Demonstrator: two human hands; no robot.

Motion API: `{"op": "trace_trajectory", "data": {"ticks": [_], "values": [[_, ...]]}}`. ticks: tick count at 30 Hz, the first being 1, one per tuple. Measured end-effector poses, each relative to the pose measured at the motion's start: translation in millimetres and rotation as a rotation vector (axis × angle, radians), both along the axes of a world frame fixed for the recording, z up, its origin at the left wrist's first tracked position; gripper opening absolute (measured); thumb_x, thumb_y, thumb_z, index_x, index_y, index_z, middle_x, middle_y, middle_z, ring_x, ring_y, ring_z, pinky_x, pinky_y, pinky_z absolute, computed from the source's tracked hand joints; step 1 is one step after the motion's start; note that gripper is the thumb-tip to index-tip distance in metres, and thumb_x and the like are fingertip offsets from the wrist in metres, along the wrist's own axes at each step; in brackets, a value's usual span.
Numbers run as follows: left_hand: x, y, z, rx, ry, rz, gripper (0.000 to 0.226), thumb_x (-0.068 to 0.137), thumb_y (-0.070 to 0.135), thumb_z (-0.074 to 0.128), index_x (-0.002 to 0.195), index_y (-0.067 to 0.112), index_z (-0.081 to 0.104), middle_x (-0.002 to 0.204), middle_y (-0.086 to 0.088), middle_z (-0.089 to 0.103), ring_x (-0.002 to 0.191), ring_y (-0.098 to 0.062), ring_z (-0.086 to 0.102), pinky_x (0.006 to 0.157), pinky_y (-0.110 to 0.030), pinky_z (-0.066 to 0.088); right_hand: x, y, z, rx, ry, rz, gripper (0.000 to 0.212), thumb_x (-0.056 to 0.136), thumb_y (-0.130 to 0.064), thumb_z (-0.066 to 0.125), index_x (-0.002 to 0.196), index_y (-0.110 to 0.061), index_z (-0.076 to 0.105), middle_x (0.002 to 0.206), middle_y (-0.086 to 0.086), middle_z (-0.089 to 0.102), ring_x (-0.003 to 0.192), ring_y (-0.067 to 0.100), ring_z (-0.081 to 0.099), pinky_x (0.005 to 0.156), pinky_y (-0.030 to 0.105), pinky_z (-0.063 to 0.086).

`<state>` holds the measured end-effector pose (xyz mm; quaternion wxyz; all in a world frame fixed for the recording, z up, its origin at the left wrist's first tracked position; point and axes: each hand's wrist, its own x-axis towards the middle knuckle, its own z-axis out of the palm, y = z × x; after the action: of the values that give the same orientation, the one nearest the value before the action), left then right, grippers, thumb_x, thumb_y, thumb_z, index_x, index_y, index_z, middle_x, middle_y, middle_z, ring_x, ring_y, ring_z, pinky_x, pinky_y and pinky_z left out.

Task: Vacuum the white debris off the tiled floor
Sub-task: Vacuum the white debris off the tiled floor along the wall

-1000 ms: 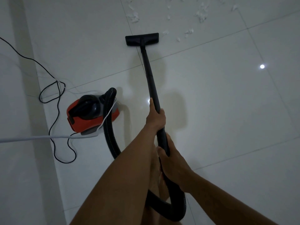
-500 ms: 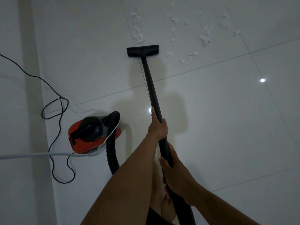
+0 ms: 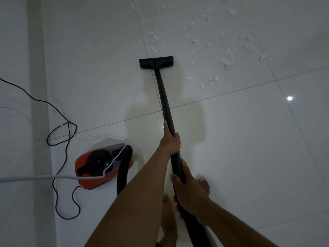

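A black vacuum wand runs from my hands out to its flat floor nozzle, which rests on the white tiled floor. My left hand grips the wand higher up, with its thumb lying along the tube. My right hand grips it lower, near the hose end. White debris lies scattered in small fluffy bits to the right of and beyond the nozzle, with a few bits just ahead of it.
The red and black vacuum body sits on the floor at my left, its ribbed black hose curving down beside it. A black power cord loops across the floor further left. A white cable crosses the body. My bare feet show below my hands.
The view has tilted up, so the nozzle, the debris and the vacuum body sit lower in frame and more debris shows. Both hands keep their grip on the wand.
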<state>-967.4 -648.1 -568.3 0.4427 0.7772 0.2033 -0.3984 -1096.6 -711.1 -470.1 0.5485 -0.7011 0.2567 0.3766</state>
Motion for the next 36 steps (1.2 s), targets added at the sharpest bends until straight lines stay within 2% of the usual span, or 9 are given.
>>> {"op": "trace_trajectory", "data": {"ticks": [2,6,11,14,17,19,22,29,36], "values": [[12.6,-4.7,-1.4,-0.002,0.005,0.014,0.070,0.106,0.032,0.036,0.153,0.042,-0.015,0.135,-0.010,0.053,0.083,-0.019,0.060,0.084,-0.037,0.052,14.2,-6.7,0.3,-0.004,0.006,0.010,0.058,0.111,-0.033,0.039,0.161,-0.040,0.012,0.075,-0.001,0.060,0.054,0.008,0.056,0.050,0.015,0.049],[42.7,-16.2,-2.1,-0.005,0.006,0.072,0.072,0.104,0.033,0.038,0.152,0.046,-0.014,0.122,-0.016,0.060,0.076,-0.021,0.060,0.086,-0.046,0.057,46.7,-20.2,-1.9,0.080,0.073,-0.035,0.058,0.110,-0.034,0.040,0.158,-0.047,0.010,0.085,0.004,0.060,0.061,0.013,0.058,0.051,0.021,0.051],[67.6,-33.5,10.3,0.008,0.008,0.119,0.073,0.103,0.033,0.040,0.152,0.047,-0.011,0.112,-0.014,0.061,0.075,-0.022,0.059,0.087,-0.049,0.057,73.5,-41.1,5.6,0.133,0.097,-0.064,0.058,0.110,-0.032,0.042,0.157,-0.050,0.012,0.083,0.007,0.059,0.059,0.014,0.057,0.047,0.022,0.049],[70.2,-41.0,24.9,-0.012,0.000,0.162,0.073,0.101,0.030,0.042,0.154,0.045,-0.006,0.121,-0.014,0.058,0.086,-0.025,0.061,0.092,-0.050,0.054,81.8,-49.2,18.2,0.160,0.127,-0.080,0.054,0.110,-0.031,0.042,0.155,-0.048,0.019,0.084,0.009,0.058,0.058,0.015,0.055,0.042,0.021,0.048],[68.6,-46.4,32.7,-0.054,0.012,0.215,0.073,0.098,0.031,0.045,0.153,0.047,0.001,0.139,-0.020,0.051,0.113,-0.037,0.059,0.097,-0.053,0.050,85.4,-55.2,24.6,0.136,0.109,-0.054,0.052,0.109,-0.030,0.042,0.154,-0.047,0.023,0.083,0.009,0.059,0.060,0.017,0.057,0.048,0.027,0.052],[67.0,-49.5,36.2,-0.062,0.025,0.231,0.072,0.098,0.032,0.045,0.153,0.047,0.001,0.141,-0.021,0.049,0.119,-0.039,0.056,0.099,-0.054,0.049,86.1,-58.7,26.1,0.103,0.082,-0.025,0.054,0.108,-0.029,0.043,0.155,-0.046,0.022,0.078,0.006,0.061,0.057,0.014,0.059,0.051,0.032,0.057],[70.6,-53.1,41.9,-0.043,0.026,0.209,0.071,0.101,0.032,0.041,0.154,0.043,-0.004,0.138,-0.019,0.052,0.107,-0.033,0.060,0.100,-0.049,0.049,88.3,-62.1,28.1,0.114,0.072,-0.041,0.053,0.108,-0.029,0.043,0.156,-0.043,0.022,0.070,0.002,0.059,0.042,0.007,0.054,0.041,0.022,0.048],[81.4,-50.1,35.1,-0.016,0.009,0.157,0.067,0.106,0.030,0.035,0.156,0.038,-0.010,0.143,-0.008,0.045,0.081,-0.012,0.049,0.082,-0.034,0.042,96.3,-57.6,26.6,0.104,0.083,-0.033,0.050,0.108,-0.036,0.043,0.153,-0.044,0.023,0.077,0.003,0.059,0.048,0.012,0.053,0.041,0.022,0.047],[91.5,-39.1,28.4,-0.036,0.009,0.157,0.067,0.106,0.030,0.034,0.155,0.039,-0.010,0.143,-0.007,0.046,0.083,-0.012,0.052,0.080,-0.032,0.041,105.5,-45.9,15.2,0.095,0.041,-0.010,0.047,0.108,-0.039,0.039,0.152,-0.045,0.023,0.073,0.003,0.058,0.045,0.009,0.052,0.044,0.023,0.048]]}}
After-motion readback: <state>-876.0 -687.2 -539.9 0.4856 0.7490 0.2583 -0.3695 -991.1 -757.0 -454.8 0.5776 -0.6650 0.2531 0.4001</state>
